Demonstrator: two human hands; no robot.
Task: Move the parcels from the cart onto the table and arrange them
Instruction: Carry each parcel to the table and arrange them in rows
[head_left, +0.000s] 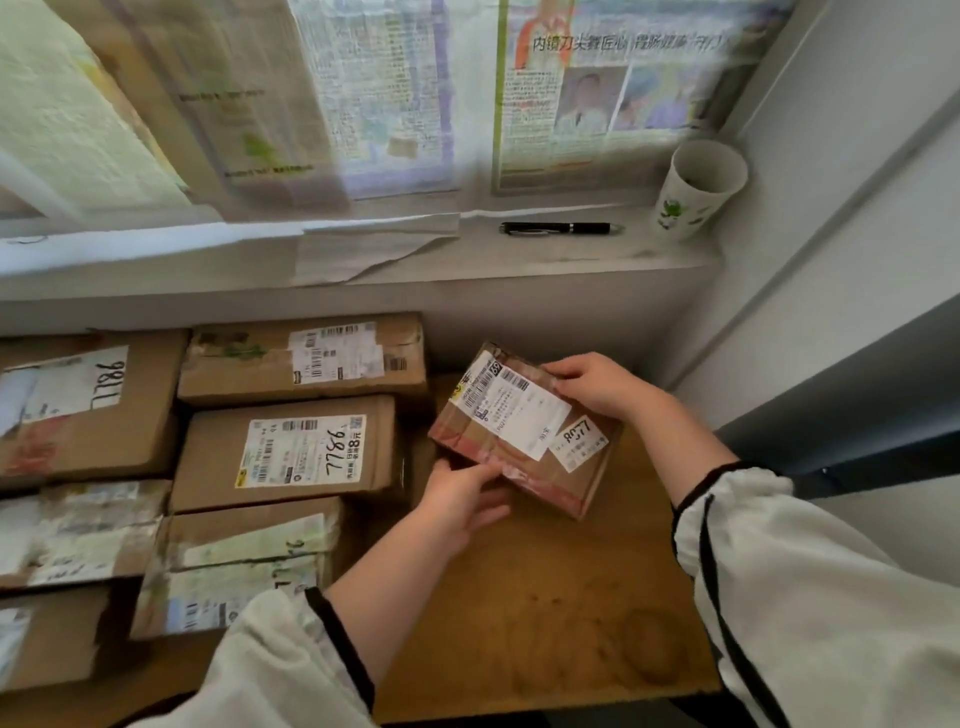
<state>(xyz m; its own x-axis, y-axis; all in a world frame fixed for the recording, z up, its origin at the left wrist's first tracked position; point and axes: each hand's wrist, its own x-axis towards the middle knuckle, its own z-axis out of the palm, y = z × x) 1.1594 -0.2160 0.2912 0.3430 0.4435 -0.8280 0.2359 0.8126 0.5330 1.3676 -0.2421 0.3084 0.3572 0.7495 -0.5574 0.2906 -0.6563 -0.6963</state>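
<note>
A small brown cardboard parcel with white shipping labels and reddish tape is tilted just above the wooden table, at its far right part. My left hand grips its near left edge, thumb on top. My right hand holds its far right edge with curled fingers. Several brown parcels lie side by side on the left of the table; the nearest to my hands is one marked 7786, with another behind it and one in front. The cart is out of view.
A grey window sill runs behind the table, with a black pen and a white paper cup on it. Newspapers cover the window above. A grey wall closes the right side. A large parcel sits at far left.
</note>
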